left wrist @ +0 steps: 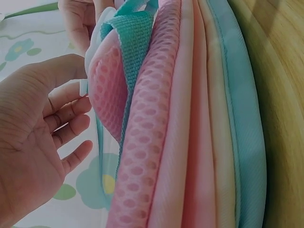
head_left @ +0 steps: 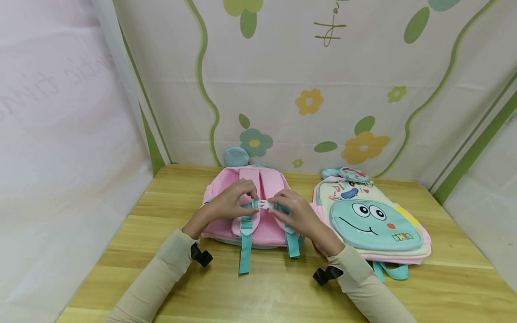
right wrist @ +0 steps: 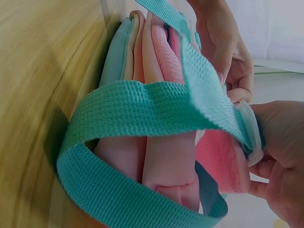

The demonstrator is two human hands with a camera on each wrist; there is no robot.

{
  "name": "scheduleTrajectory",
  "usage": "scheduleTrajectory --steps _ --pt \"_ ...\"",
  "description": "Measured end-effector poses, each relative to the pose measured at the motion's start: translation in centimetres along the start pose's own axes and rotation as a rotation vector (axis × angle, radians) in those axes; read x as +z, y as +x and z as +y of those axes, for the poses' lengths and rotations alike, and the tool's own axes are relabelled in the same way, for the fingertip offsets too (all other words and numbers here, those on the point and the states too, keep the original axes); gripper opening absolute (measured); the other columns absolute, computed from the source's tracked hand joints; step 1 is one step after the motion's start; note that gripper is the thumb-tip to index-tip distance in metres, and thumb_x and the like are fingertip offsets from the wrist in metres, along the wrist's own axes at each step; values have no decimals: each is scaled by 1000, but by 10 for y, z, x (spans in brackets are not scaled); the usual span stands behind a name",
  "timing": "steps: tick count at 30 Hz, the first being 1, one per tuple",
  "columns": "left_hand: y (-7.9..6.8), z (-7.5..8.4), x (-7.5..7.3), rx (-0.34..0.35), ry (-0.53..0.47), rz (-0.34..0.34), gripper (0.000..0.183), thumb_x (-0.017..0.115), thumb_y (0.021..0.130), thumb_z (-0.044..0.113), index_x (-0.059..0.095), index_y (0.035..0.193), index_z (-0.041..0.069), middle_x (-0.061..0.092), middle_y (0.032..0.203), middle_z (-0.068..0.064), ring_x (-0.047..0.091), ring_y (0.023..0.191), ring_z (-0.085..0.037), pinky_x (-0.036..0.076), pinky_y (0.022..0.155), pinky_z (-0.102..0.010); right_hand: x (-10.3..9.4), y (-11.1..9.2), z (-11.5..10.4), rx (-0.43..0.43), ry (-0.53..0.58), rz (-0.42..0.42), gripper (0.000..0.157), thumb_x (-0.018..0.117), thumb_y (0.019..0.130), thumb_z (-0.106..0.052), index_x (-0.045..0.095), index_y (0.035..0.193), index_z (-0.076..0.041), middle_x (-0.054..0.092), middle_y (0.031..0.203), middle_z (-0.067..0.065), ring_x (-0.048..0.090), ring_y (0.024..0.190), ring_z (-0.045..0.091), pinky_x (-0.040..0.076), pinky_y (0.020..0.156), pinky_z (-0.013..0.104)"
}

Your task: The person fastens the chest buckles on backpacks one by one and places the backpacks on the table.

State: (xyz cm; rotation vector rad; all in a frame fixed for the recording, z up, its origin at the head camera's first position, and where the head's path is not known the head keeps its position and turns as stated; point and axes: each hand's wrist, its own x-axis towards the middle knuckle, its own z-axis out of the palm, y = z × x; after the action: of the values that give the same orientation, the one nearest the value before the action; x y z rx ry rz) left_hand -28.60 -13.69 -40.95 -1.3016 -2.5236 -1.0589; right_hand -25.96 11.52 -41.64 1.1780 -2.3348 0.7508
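A pink backpack point(head_left: 222, 228) lies on the table with its mesh back and shoulder straps facing up. Across the straps runs a teal chest strap with a white plastic buckle point(head_left: 265, 204). The left hand point(head_left: 234, 200) pinches the buckle's left end between thumb and fingers, and the right hand point(head_left: 296, 213) grips its right end. Whether the buckle halves are fully clicked together is too small to tell. In the left wrist view, the pink mesh edge point(left wrist: 147, 142) stands beside the left hand. A looped teal webbing strap point(right wrist: 128, 107) crosses the right wrist view, partly hiding the bag.
To the right lies a second backpack point(head_left: 375, 224) with a teal cartoon-face pocket, close to the right forearm. Teal strap ends point(head_left: 245, 253) hang toward the front of the wooden table point(head_left: 258, 296). Behind it hangs a flower-printed cloth point(head_left: 274, 63).
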Motion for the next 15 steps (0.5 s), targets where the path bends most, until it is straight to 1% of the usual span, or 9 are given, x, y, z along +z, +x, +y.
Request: scheduleTrajectory --steps 6,11,15 --pt "1 0 0 -10 -1 -15 20 81 86 13 62 94 10 63 96 1 57 95 -26 49 88 -44 1 0 1 15 -3 -2 24 84 84 -12 78 107 -6 71 100 5 64 90 16 58 77 30" --pt "0 1 -1 7 -6 -5 19 81 87 13 63 94 11 64 97 1 57 95 -25 50 88 -45 0 0 0 13 -13 -1 25 84 84 -13 78 107 -6 71 101 5 65 92 18 58 79 31" --pt "0 1 -1 7 1 -1 19 81 86 14 64 94 11 64 97 1 57 94 -24 50 87 -43 0 0 -1 11 -19 -2 25 84 85 -14 79 107 -6 71 101 6 65 92 19 58 80 33"
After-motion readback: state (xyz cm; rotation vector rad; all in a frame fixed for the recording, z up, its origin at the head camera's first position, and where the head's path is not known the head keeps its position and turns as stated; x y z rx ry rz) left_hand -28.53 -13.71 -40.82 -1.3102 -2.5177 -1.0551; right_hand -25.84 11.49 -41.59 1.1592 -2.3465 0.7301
